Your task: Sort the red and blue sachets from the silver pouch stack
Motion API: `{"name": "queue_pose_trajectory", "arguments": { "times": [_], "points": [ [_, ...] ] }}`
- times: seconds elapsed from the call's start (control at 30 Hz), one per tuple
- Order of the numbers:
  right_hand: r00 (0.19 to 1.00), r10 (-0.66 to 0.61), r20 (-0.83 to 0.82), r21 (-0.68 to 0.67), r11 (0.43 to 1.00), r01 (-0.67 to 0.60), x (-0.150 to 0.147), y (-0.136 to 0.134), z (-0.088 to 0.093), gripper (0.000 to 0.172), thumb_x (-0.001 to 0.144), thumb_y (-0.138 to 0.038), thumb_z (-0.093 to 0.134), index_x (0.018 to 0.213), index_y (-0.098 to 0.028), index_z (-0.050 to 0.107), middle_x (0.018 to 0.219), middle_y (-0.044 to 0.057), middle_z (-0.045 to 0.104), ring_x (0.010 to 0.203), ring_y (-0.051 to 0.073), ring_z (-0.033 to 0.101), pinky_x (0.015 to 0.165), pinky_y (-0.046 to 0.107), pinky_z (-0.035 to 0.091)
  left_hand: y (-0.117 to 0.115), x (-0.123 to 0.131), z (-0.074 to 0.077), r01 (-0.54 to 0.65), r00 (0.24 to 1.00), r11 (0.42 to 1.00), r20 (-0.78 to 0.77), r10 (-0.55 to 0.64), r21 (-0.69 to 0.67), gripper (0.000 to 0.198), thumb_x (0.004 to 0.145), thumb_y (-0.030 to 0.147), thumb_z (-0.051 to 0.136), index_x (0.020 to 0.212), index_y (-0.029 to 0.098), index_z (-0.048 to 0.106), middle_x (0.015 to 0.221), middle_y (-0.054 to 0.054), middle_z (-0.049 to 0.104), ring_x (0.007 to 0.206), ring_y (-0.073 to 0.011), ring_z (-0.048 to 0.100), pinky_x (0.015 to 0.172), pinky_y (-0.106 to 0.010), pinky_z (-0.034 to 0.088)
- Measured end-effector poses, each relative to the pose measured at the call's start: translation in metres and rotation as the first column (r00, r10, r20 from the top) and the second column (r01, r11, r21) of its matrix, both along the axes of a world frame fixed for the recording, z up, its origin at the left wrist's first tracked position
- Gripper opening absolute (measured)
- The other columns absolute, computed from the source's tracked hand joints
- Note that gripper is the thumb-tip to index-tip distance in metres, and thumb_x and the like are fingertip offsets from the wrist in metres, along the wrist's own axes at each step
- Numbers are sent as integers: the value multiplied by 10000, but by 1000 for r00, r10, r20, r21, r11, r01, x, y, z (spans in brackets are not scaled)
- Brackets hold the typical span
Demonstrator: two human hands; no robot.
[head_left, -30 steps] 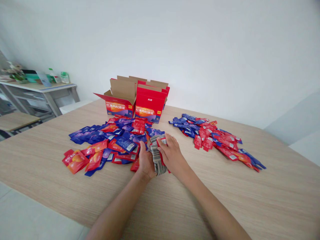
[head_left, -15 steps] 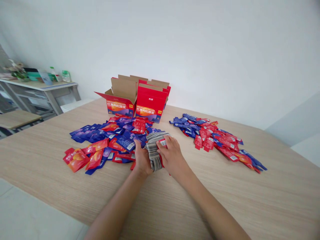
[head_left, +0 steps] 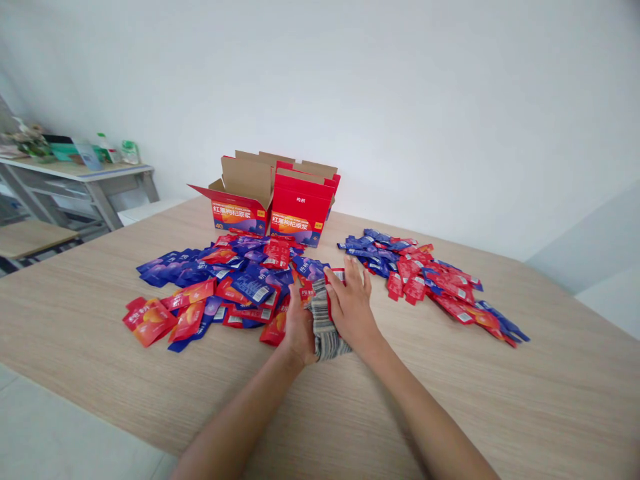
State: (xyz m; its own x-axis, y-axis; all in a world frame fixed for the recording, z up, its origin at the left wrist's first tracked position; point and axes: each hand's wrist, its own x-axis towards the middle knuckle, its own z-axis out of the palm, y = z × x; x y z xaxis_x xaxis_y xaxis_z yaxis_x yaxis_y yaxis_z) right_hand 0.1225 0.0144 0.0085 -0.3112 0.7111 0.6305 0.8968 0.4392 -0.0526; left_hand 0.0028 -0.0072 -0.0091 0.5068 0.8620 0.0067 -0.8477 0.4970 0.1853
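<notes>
A thick stack of flat sachets [head_left: 326,328] is squeezed between my two hands, its grey, layered edges facing me. My left hand [head_left: 300,330] presses on the stack's left side, thumb pointing up. Against the right side lies my right hand [head_left: 354,307], fingers stretched over a red sachet face. Just left of my hands spreads a loose pile of red and blue sachets [head_left: 253,288]. Farther right is a second pile of red and blue sachets [head_left: 415,270]. What lies under the stack is hidden.
Open red cardboard boxes [head_left: 300,210] with raised brown flaps stand behind the left pile, near the white wall [head_left: 400,120]. All this is on a wood-grain table [head_left: 400,420]. At the far left, a side desk [head_left: 75,172] carries bottles and flowers.
Both hands have moved slightly right and toward me with the stack. The stack now stands more upright, and my right fingers lie straighter along its side. The boxes stay in place.
</notes>
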Motion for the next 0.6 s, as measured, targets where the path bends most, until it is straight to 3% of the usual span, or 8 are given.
{"name": "queue_pose_trajectory", "arguments": {
  "times": [0.1,0.2,0.3,0.47,0.6],
  "points": [
    [998,-63,-9,32,997,64,0,-3,5,372,1026,-311,397,1344,-253,580,1511,147,376,1408,362,298,1073,600,302,-4,6,2,-15,1000,999,-25,14,-37,811,883,762,328,1461,214,481,1391,-129,604,1321,-336,523,1126,-505,347],
    [995,-104,11,33,994,103,-4,-7,8,386,1018,-361,416,1332,-232,601,1285,159,530,1150,317,489,947,499,409,-4,4,7,2,1000,998,-15,-2,-63,877,866,799,257,1447,187,495,1370,-143,616,1312,-338,530,1121,-500,356],
    [997,-72,36,-39,996,74,-9,-12,10,443,1028,-389,380,1348,-154,577,1097,148,590,967,263,540,858,403,462,-2,-5,14,40,999,996,3,-40,-85,939,856,818,179,1421,149,517,1337,-164,632,1292,-337,547,1110,-490,373],
    [999,22,-28,-165,986,-26,-13,-16,9,481,1005,-443,454,1344,-117,556,1154,163,603,1054,271,570,910,383,498,5,-19,16,30,1000,992,3,-30,-126,996,803,870,219,1374,124,551,1262,-174,668,1226,-337,594,1073,-475,421],
    [999,33,-44,-290,956,-44,-14,-16,9,464,995,-362,499,1375,-95,518,1153,171,616,1067,269,596,938,388,505,7,-21,14,-4,999,988,-47,-3,-152,958,824,847,201,1334,133,583,1197,-165,697,1169,-325,632,1028,-465,464]
  ]
}}
